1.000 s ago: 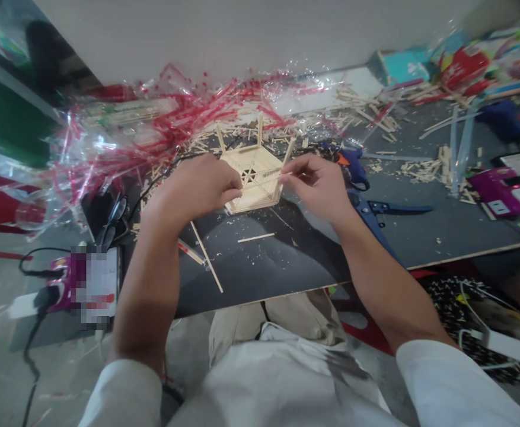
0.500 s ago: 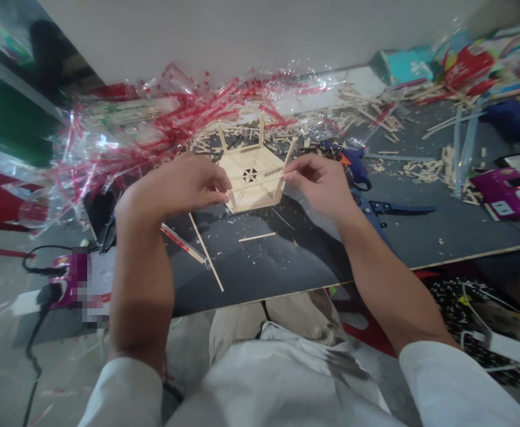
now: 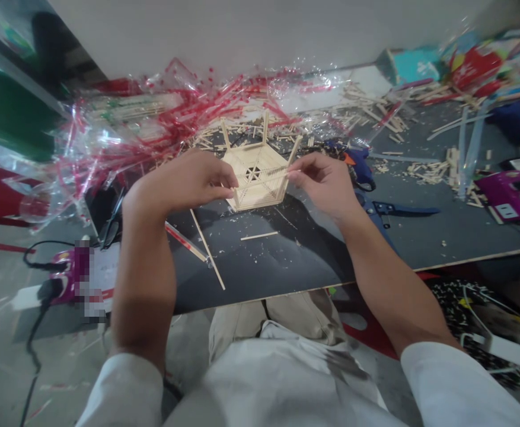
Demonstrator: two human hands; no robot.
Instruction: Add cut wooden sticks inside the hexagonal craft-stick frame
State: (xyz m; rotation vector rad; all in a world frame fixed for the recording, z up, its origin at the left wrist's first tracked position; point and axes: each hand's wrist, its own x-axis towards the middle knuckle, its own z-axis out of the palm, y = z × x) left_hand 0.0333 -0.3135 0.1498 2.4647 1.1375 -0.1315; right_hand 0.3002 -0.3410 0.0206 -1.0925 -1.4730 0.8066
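Note:
A hexagonal frame of pale wooden sticks [image 3: 260, 198] with upright posts and a spoked centre rests on the dark table before me. A thin wooden stick [image 3: 266, 176] appears to span its near part, one end at each hand. My left hand [image 3: 209, 181] pinches the left end between thumb and forefinger, close to the frame's left corner. At the other corner, my right hand [image 3: 319, 181] has its fingertips closed on the right end, beside a post. Whether the stick touches the frame I cannot tell. Loose on the table lie a short stick [image 3: 260, 236] and a longer one [image 3: 209, 252].
Blue-handled cutters [image 3: 404, 210] and a blue tool with an orange part, perhaps a glue gun [image 3: 361, 169], lie right of my hand. Red and clear plastic wrappers [image 3: 188, 112] heap up behind. Stick offcuts [image 3: 433, 171] and purple power strips [image 3: 513, 193] lie farther out.
The whole view has shifted slightly, so table and frame appear a little to the right. Both hands keep the same pinch at the same corners.

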